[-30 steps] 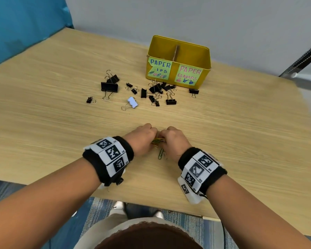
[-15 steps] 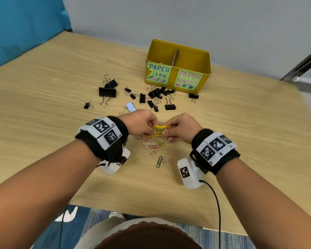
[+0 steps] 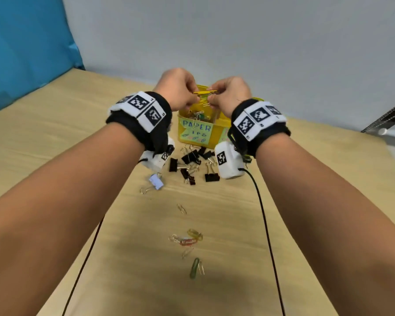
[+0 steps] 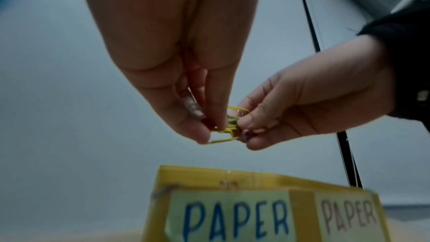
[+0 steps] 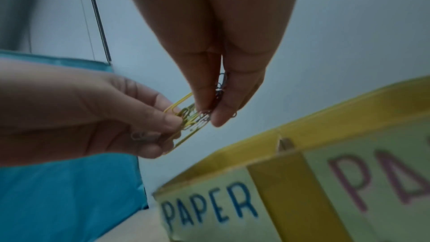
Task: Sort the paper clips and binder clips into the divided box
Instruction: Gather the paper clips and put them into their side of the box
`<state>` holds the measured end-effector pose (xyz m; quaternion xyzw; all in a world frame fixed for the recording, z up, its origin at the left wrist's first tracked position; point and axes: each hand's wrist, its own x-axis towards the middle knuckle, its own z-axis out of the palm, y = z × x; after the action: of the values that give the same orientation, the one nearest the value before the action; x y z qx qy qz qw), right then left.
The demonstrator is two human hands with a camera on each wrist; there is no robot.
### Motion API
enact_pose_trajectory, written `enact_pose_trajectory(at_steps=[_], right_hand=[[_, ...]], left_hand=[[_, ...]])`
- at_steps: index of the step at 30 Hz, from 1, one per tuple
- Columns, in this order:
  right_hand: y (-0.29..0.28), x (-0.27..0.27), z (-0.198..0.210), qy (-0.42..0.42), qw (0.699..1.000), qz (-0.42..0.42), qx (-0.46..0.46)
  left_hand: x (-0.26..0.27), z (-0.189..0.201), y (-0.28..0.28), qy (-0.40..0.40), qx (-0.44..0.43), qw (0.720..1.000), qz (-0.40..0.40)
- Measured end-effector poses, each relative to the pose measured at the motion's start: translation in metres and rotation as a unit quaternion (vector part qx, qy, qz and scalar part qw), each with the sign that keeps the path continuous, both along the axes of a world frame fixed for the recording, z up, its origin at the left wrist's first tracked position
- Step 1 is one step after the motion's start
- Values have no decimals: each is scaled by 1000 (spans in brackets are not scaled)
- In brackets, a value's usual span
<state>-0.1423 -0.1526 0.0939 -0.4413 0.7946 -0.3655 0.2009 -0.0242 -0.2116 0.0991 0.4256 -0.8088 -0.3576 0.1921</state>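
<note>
Holding: both hands, raised off the worktop since a moment ago, now hang over the yellow divided box (image 3: 217, 133).
Left hand (image 3: 177, 90): fingertips pinched on a bunch of paper clips (image 3: 205, 93).
Right hand (image 3: 229, 93): fingertips pinched on the same bunch's other end.
Bunch: above the compartment labelled PAPER.
Left behind: loose paper clips (image 3: 187, 241) toward the worktop's near edge; binder clips (image 3: 192, 164) just before the box.
Room: wooden worktop (image 3: 55, 137), grey wall, teal panel at the left.

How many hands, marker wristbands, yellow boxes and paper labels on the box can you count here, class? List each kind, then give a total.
Hands: 2, left hand and right hand
Wristbands: 2
Yellow box: 1
Labels: 2
Total: 7
</note>
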Motion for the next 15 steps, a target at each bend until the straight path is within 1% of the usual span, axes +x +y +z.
enact_pose_trajectory(at_steps=[2, 3, 7, 10, 12, 14, 15], right_hand=[[-12, -2, -8, 57, 998, -1, 23], [-14, -2, -11, 69, 997, 0, 34], [-15, -4, -17, 48, 997, 15, 62], [-6, -5, -14, 44, 997, 31, 49], [7, -4, -8, 62, 997, 35, 35], [27, 2, -4, 80, 996, 38, 10], [42, 8, -3, 86, 995, 43, 1]], left_hand=[[-10, -9, -7, -17, -19, 999, 30], [-14, -14, -9, -29, -31, 999, 34], [-22, -25, -14, -57, -63, 996, 33], [-16, -25, -10, -56, -79, 994, 44], [-6, -20, -1, -57, -106, 992, 34], [11, -16, 18, -37, -132, 990, 26], [22, -16, 33, -19, -129, 991, 17]])
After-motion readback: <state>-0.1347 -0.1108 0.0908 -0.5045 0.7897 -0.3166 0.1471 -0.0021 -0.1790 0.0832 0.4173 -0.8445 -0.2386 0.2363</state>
